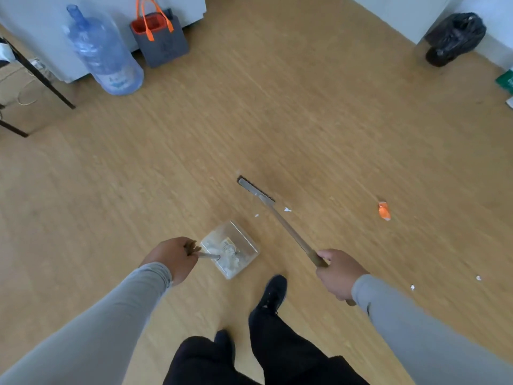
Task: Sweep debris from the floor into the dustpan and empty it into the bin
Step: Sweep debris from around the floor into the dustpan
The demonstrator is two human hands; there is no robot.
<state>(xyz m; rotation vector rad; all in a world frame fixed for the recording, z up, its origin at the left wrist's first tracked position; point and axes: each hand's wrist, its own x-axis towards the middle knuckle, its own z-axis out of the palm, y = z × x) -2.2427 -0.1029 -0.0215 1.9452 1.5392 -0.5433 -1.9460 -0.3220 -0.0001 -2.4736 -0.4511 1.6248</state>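
Observation:
My left hand (173,258) grips the metal handle of a clear dustpan (244,238), which sits on the wooden floor and holds white paper scraps. My right hand (340,273) grips the long handle of a broom (286,226). Its dark brush head (255,188) rests on the floor beyond the dustpan. Small white scraps (286,209) lie between the brush head and the pan. An orange wrapper (384,211) lies to the right. More white bits (412,287) sit near my right sleeve. A bin with a black bag (451,37) stands at the far right.
A blue water jug (104,54) and a grey bag with orange handles (161,40) stand by the far wall at the left. A dark table leg (41,76) crosses the left edge. My feet (273,291) stand just behind the dustpan.

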